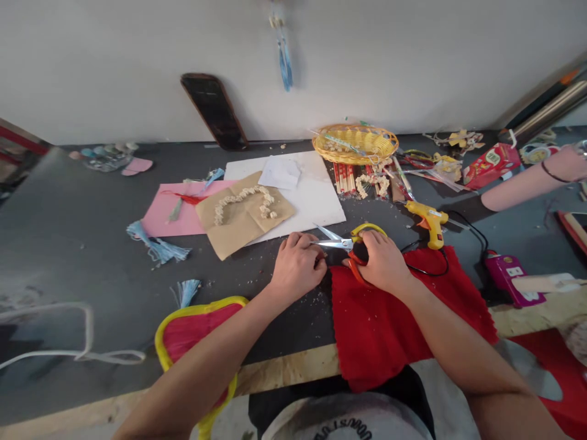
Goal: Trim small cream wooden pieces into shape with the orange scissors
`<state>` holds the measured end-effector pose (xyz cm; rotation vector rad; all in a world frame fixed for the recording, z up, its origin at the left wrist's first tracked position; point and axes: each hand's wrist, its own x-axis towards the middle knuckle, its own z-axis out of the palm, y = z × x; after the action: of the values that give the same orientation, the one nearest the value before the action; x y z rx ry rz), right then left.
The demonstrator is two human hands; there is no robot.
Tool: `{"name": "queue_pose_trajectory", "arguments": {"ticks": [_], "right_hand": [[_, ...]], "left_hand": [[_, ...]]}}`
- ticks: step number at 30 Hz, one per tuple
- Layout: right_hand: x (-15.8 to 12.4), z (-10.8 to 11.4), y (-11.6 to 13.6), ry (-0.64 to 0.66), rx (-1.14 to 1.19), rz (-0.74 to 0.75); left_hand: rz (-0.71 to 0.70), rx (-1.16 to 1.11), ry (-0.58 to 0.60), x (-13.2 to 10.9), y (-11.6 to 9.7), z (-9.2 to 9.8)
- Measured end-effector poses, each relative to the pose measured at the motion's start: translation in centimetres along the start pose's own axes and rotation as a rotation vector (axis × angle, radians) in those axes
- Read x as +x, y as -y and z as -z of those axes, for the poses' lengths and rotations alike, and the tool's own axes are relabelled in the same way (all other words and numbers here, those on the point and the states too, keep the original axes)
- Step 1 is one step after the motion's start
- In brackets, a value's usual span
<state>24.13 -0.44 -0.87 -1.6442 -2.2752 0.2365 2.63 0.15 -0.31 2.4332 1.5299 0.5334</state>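
Note:
My right hand (383, 260) grips a pair of scissors (342, 242) with yellow and orange handles; the blades are spread and point left. Beside the blade tips, my left hand (299, 264) is closed, its fingers pinched together around something too small to make out. A red cloth (380, 324) lies under my right hand and hangs over the table's front edge. Beyond my left hand, a brown paper sheet (229, 235) bears a curved string of small cream pieces (243, 197), partly over a white board (316, 183).
A yellow glue gun (427, 223), purple power block (511, 281) and pink bottle (532, 183) stand or lie right. A wicker basket (355, 143) and leaning phone (215, 110) are at the back. Blue tassels (158, 244) and pink paper (169, 211) lie left.

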Motion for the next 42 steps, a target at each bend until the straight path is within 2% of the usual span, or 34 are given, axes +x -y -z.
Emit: {"name": "queue_pose_trajectory", "arguments": {"ticks": [3, 5, 8, 12, 15, 30, 42], "right_hand": [[0.0, 0.1, 0.0, -0.017, 0.03, -0.007], [0.0, 0.3, 0.1, -0.042, 0.079, 0.001], [-0.2, 0.5, 0.5, -0.093, 0.149, 0.032], [-0.5, 0.7, 1.2, -0.102, 0.148, 0.088], [-0.7, 0.6, 1.4, -0.075, 0.116, 0.1], [-0.8, 0.4, 1.5, -0.036, 0.059, 0.102], [-0.9, 0.7, 1.4, -0.009, -0.035, 0.109]], "left_hand": [[-0.026, -0.142, -0.052, 0.2, 0.5, 0.3], [-0.035, -0.317, -0.098, 0.3, 0.8, 0.7], [0.109, -0.712, -0.099, 0.3, 0.9, 1.3], [0.313, -1.378, -0.018, 0.2, 0.1, 1.9], [0.404, -1.605, -0.007, 0.2, -0.4, 2.1], [0.573, -1.749, 0.068, 0.2, -0.1, 1.6], [0.573, -1.775, 0.055, 0.2, 0.3, 1.1]]}}
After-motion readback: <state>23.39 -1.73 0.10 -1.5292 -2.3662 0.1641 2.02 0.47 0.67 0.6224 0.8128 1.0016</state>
